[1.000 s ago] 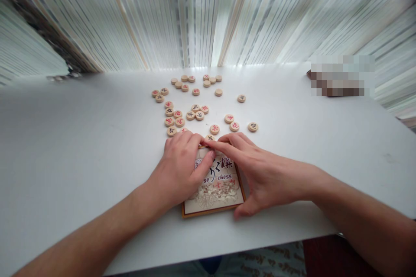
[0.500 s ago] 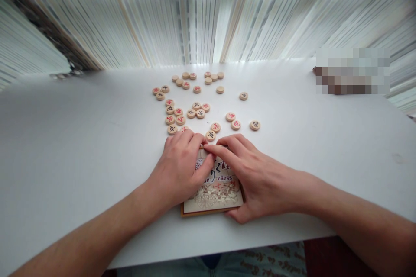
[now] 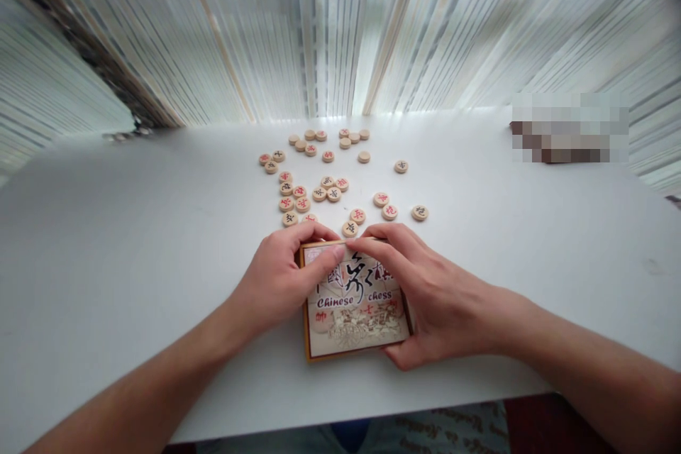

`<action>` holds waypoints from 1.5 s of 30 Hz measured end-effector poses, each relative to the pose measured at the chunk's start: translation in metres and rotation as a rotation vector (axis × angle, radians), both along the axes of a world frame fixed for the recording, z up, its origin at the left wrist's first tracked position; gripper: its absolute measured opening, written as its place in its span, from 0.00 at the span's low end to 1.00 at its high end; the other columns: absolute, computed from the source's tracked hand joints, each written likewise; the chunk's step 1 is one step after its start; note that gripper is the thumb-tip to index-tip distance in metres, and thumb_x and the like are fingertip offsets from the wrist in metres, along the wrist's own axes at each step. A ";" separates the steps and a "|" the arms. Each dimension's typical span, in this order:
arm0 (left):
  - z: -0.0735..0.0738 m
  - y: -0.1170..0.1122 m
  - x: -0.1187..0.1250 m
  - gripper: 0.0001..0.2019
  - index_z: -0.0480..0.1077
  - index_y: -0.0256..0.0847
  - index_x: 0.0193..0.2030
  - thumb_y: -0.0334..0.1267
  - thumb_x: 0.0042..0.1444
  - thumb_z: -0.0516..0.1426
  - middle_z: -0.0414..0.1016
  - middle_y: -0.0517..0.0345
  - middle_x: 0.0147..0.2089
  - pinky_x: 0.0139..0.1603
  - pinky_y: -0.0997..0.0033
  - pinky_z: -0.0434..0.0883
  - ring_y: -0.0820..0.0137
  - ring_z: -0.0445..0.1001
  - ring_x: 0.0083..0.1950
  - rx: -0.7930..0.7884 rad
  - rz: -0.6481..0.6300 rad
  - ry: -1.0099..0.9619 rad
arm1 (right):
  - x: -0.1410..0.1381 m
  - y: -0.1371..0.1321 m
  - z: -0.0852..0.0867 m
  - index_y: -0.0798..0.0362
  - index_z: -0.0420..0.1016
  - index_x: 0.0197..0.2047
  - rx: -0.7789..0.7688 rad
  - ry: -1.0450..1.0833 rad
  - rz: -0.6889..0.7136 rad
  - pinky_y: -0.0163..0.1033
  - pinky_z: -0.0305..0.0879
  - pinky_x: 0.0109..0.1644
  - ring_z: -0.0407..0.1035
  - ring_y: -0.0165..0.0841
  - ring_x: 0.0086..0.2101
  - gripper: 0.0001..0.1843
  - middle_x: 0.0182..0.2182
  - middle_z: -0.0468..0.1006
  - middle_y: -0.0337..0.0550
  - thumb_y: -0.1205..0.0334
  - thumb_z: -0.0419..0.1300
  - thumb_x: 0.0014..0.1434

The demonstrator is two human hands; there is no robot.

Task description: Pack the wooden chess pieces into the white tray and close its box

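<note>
A flat Chinese chess box (image 3: pixel 354 323) with a printed lid lies near the front of the white table. My left hand (image 3: pixel 284 269) grips its upper left corner, thumb on the lid and fingers over the far edge. On the other side, my right hand (image 3: pixel 436 291) is wrapped round the box, its fingers at the far edge and its thumb at the near right corner. Just beyond the box lie several round wooden chess pieces, among them a black-marked piece (image 3: pixel 350 228) and a red-marked piece (image 3: pixel 358 216). My left fingers partly hide another piece (image 3: pixel 309 220).
More chess pieces (image 3: pixel 333 194) are scattered over the middle and back of the white table (image 3: pixel 133 262), some blank side up. A striped curtain (image 3: pixel 330 28) hangs behind. A blurred-out object (image 3: pixel 569 135) stands at the back right.
My left hand has shifted left and back from the middle of the lid to its upper left corner, uncovering more lettering. The whole view has moved slightly.
</note>
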State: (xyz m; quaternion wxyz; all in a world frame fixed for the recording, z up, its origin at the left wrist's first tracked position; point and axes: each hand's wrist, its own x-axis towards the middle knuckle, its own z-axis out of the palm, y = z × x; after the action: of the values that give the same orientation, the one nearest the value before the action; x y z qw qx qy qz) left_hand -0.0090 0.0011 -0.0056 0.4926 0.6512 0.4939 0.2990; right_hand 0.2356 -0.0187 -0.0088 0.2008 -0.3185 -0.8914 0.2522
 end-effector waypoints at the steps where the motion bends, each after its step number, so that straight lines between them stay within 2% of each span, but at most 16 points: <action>1: -0.003 -0.001 0.002 0.14 0.79 0.42 0.45 0.51 0.64 0.65 0.84 0.54 0.41 0.41 0.64 0.75 0.61 0.81 0.41 -0.094 0.036 -0.147 | 0.001 0.000 0.001 0.50 0.51 0.77 -0.007 0.021 -0.010 0.59 0.71 0.67 0.64 0.57 0.65 0.64 0.64 0.63 0.61 0.60 0.78 0.42; 3: -0.007 -0.004 0.007 0.15 0.77 0.42 0.47 0.52 0.64 0.66 0.84 0.55 0.40 0.40 0.65 0.78 0.62 0.82 0.39 -0.270 0.120 -0.394 | 0.003 0.001 0.002 0.51 0.52 0.77 -0.048 0.052 -0.020 0.59 0.71 0.68 0.63 0.57 0.66 0.66 0.65 0.63 0.61 0.60 0.80 0.41; 5: -0.010 -0.008 0.013 0.16 0.75 0.42 0.47 0.51 0.62 0.68 0.85 0.55 0.39 0.36 0.65 0.79 0.63 0.83 0.36 -0.393 0.192 -0.528 | 0.005 0.002 0.002 0.52 0.55 0.77 -0.130 0.099 -0.028 0.61 0.68 0.71 0.63 0.58 0.67 0.66 0.66 0.64 0.62 0.56 0.83 0.41; 6: -0.010 -0.009 0.016 0.16 0.75 0.42 0.46 0.50 0.61 0.69 0.85 0.55 0.38 0.35 0.65 0.79 0.62 0.84 0.35 -0.432 0.219 -0.559 | 0.005 0.003 0.002 0.51 0.58 0.76 -0.195 0.150 -0.043 0.61 0.68 0.71 0.64 0.57 0.67 0.63 0.66 0.65 0.61 0.53 0.83 0.43; 8: -0.008 -0.012 0.019 0.18 0.74 0.41 0.46 0.49 0.59 0.71 0.86 0.53 0.38 0.35 0.65 0.80 0.61 0.85 0.36 -0.471 0.244 -0.577 | 0.003 0.005 0.002 0.50 0.65 0.72 -0.388 0.319 -0.128 0.59 0.71 0.68 0.70 0.54 0.63 0.48 0.65 0.71 0.58 0.46 0.78 0.55; 10: -0.006 -0.014 0.020 0.18 0.75 0.40 0.46 0.49 0.58 0.72 0.86 0.52 0.38 0.36 0.65 0.80 0.60 0.86 0.37 -0.461 0.243 -0.573 | -0.003 0.009 0.002 0.49 0.73 0.64 -0.600 0.508 -0.271 0.54 0.77 0.59 0.76 0.48 0.56 0.31 0.59 0.78 0.54 0.42 0.69 0.66; 11: -0.005 -0.015 0.021 0.19 0.75 0.40 0.46 0.50 0.58 0.72 0.86 0.52 0.38 0.36 0.65 0.81 0.60 0.86 0.37 -0.448 0.237 -0.571 | -0.008 0.011 0.001 0.50 0.77 0.60 -0.686 0.570 -0.336 0.51 0.78 0.55 0.78 0.45 0.51 0.27 0.54 0.81 0.53 0.41 0.67 0.68; 15: -0.010 -0.018 0.021 0.18 0.76 0.40 0.44 0.50 0.58 0.72 0.87 0.52 0.38 0.38 0.63 0.82 0.58 0.87 0.39 -0.410 0.222 -0.582 | -0.025 0.019 -0.004 0.53 0.83 0.39 -0.866 0.621 -0.422 0.43 0.75 0.42 0.78 0.39 0.38 0.22 0.36 0.84 0.46 0.40 0.72 0.62; 18: -0.013 -0.016 0.021 0.18 0.76 0.40 0.44 0.52 0.59 0.71 0.86 0.51 0.38 0.39 0.62 0.83 0.56 0.87 0.41 -0.402 0.242 -0.611 | -0.032 0.025 -0.004 0.55 0.84 0.33 -0.862 0.616 -0.459 0.41 0.73 0.36 0.76 0.37 0.33 0.20 0.33 0.84 0.47 0.44 0.76 0.58; 22: -0.008 -0.008 0.016 0.20 0.78 0.38 0.44 0.52 0.57 0.72 0.86 0.51 0.36 0.39 0.63 0.83 0.56 0.87 0.41 -0.392 0.273 -0.630 | -0.042 0.034 0.003 0.56 0.86 0.31 -0.841 0.664 -0.496 0.38 0.70 0.34 0.74 0.35 0.32 0.15 0.31 0.84 0.46 0.53 0.80 0.52; 24: -0.004 -0.004 0.012 0.20 0.77 0.38 0.43 0.52 0.55 0.73 0.85 0.52 0.34 0.37 0.64 0.82 0.56 0.87 0.40 -0.364 0.295 -0.639 | -0.049 0.037 0.007 0.56 0.86 0.33 -0.865 0.718 -0.511 0.37 0.71 0.34 0.75 0.35 0.32 0.17 0.31 0.84 0.45 0.53 0.81 0.50; 28: -0.004 0.003 0.005 0.23 0.76 0.39 0.44 0.54 0.53 0.74 0.85 0.53 0.35 0.37 0.63 0.82 0.56 0.87 0.40 -0.293 0.343 -0.657 | -0.063 0.035 0.006 0.54 0.80 0.44 -0.954 0.844 -0.503 0.44 0.79 0.40 0.80 0.38 0.34 0.26 0.34 0.85 0.46 0.43 0.77 0.55; 32: -0.007 0.006 0.004 0.23 0.74 0.40 0.42 0.55 0.53 0.74 0.85 0.53 0.36 0.38 0.62 0.83 0.55 0.87 0.41 -0.297 0.362 -0.659 | -0.066 0.027 0.001 0.53 0.76 0.48 -0.993 0.897 -0.506 0.45 0.80 0.41 0.82 0.40 0.37 0.29 0.38 0.85 0.47 0.45 0.79 0.52; 34: -0.008 0.003 0.006 0.22 0.73 0.41 0.43 0.54 0.55 0.73 0.85 0.53 0.38 0.40 0.60 0.84 0.56 0.87 0.41 -0.314 0.362 -0.665 | -0.064 0.025 -0.001 0.51 0.75 0.50 -0.978 0.923 -0.523 0.44 0.80 0.42 0.82 0.41 0.39 0.29 0.40 0.85 0.45 0.46 0.79 0.52; 39: -0.006 -0.007 0.012 0.20 0.70 0.46 0.57 0.48 0.63 0.68 0.86 0.52 0.48 0.45 0.58 0.84 0.56 0.87 0.47 -0.323 0.342 -0.658 | -0.060 0.024 -0.004 0.49 0.75 0.48 -0.947 0.973 -0.579 0.44 0.80 0.41 0.82 0.42 0.41 0.27 0.42 0.84 0.44 0.47 0.79 0.53; 45: -0.012 -0.010 0.013 0.17 0.69 0.44 0.55 0.46 0.67 0.66 0.85 0.50 0.55 0.53 0.58 0.82 0.58 0.86 0.53 -0.246 0.285 -0.590 | -0.057 0.023 0.001 0.50 0.72 0.40 -1.096 1.008 -0.590 0.43 0.78 0.38 0.79 0.38 0.35 0.26 0.34 0.80 0.39 0.49 0.81 0.49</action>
State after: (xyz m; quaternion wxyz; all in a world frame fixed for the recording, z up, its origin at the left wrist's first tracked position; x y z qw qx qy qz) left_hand 0.0037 -0.0088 -0.0172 0.6421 0.3971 0.4485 0.4785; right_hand 0.1784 0.0038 -0.0079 0.4529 -0.4421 -0.3215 0.7043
